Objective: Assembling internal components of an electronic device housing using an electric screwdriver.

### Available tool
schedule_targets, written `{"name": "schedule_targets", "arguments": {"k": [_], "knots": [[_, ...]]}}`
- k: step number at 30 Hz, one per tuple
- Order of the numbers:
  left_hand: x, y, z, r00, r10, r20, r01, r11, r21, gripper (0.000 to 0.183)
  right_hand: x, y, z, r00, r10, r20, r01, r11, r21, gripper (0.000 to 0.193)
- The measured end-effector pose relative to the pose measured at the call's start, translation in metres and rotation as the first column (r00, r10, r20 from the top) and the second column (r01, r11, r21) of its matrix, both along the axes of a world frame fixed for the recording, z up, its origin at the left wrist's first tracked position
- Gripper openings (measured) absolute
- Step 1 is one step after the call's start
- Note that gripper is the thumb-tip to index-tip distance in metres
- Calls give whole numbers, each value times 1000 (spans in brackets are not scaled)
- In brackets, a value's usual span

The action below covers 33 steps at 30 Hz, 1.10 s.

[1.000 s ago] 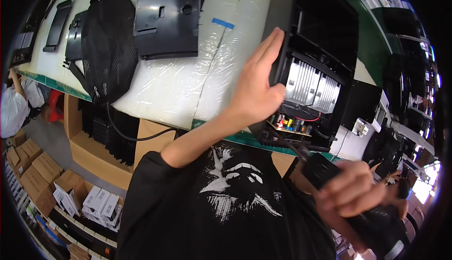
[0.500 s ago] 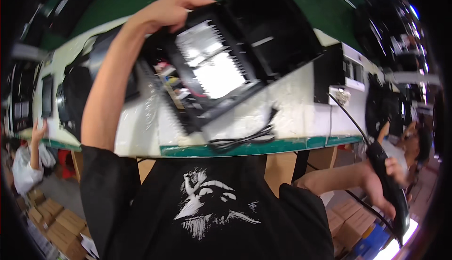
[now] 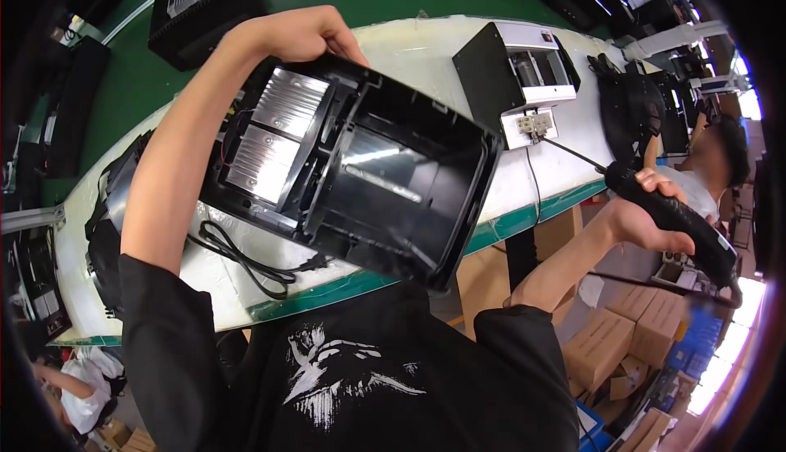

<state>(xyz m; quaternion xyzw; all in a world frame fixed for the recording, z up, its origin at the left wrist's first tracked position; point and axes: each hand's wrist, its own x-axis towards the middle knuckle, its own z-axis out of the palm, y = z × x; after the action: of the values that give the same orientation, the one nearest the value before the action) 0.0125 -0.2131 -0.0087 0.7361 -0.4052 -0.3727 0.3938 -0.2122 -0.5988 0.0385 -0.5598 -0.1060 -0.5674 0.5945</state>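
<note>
1. The left hand (image 3: 309,36), in the upper middle of the frame, has its fingers bent over the upper edge of a large black plastic housing (image 3: 377,206); where its thumb is, I cannot tell.
2. The right hand (image 3: 651,219), at the right, has its fingers wrapped around a long black power tool (image 3: 675,221) with a thin dark shaft.
3. This shaft points to a small metal block (image 3: 532,124) right of centre; whether its tip touches, I cannot tell.
4. The housing is at the centre, tilted, with two silver ribbed metal plates (image 3: 266,157) in its left part.
5. Below its left part, a coiled black cable (image 3: 250,265) lies on the white desk (image 3: 565,177) with green edge.
6. Behind the block stands a white-and-black machine (image 3: 536,67).
7. At the lower right are brown cardboard boxes (image 3: 602,344).
</note>
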Motion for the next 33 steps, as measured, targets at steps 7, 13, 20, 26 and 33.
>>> {"name": "schedule_targets", "arguments": {"k": [7,13,20,26,33], "knots": [[-9,-50,11,967,-151,-204,185,970,157,59,14,-7,7,962,245,-124,-258,960,-109,85],[-34,-67,17,925,-341,-169,374,896,239,51,67,2,36,865,356,-355,-359,932,60,72],[-133,-25,26,580,181,794,-103,984,-149,45,135,43,52,873,12,-487,-113,977,-179,47],[-234,27,22,394,767,506,-660,619,-425,57,122,46,37,852,-53,-520,-52,981,-185,39],[-303,27,-29,241,968,67,-901,248,-356,86,48,24,87,711,495,-499,-552,833,40,63]]}}
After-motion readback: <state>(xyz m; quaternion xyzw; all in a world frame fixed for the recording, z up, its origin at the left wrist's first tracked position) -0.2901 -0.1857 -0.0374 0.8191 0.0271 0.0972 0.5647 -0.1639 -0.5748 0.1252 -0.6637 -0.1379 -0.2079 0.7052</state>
